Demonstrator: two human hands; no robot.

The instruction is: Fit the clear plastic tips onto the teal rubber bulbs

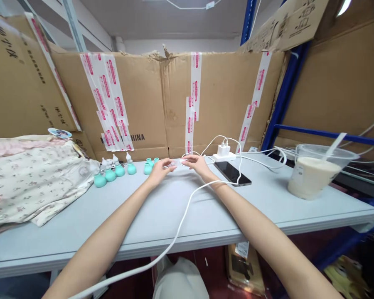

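Both my hands are over the middle of the table, fingertips nearly meeting. My left hand pinches a small clear piece, too small to name exactly. A small whitish piece sits in the fingertips of my right hand. Just left of my left hand stand several open turquoise bulbs, partly hidden by that hand. Further left, several turquoise bulbs with clear pointed nozzles stand upright. A white cable passes over my right wrist.
Floral fabric is piled at the left. On the right are a black phone, a power strip with a white charger, and a plastic cup of beige drink with a straw. Cardboard walls the back.
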